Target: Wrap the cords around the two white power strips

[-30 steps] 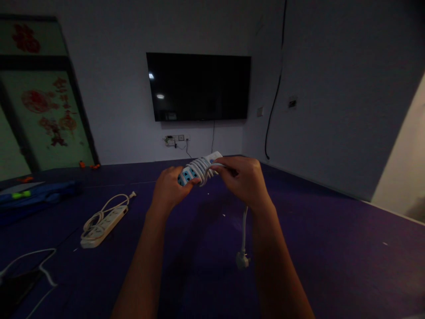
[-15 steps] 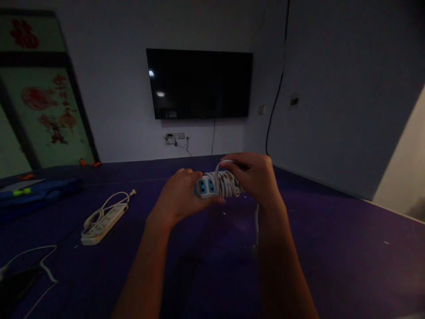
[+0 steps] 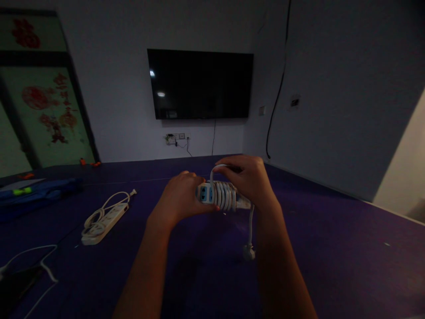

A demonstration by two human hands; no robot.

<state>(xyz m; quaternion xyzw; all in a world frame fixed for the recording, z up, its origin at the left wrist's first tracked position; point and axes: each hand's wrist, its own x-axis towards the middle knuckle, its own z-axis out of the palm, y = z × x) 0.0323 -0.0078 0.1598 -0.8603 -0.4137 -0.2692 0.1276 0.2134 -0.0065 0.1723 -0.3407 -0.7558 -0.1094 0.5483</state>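
Note:
My left hand (image 3: 182,195) is closed around the left end of a white power strip (image 3: 207,194) with blue socket faces. Several turns of its white cord (image 3: 227,196) are wound round the strip's middle. Between thumb and fingers, my right hand (image 3: 247,175) pinches the free length of that cord just above the strip. From beneath the right hand the cord's end hangs down, with a white plug (image 3: 249,252) at its tip. The strip's right end shows partly below the right hand.
On the purple floor (image 3: 206,274) at left lies a second white power strip (image 3: 106,223) with its cord looped on top. Nearer are a dark flat object (image 3: 16,288) and a white cable (image 3: 49,270). Blue cloth (image 3: 49,190) lies further left. A television (image 3: 201,84) hangs ahead.
The right hand has moved slightly left and down with the cord, which now crosses nearer the left hand. The strip sits a little lower, and the dangling plug shows more clearly.

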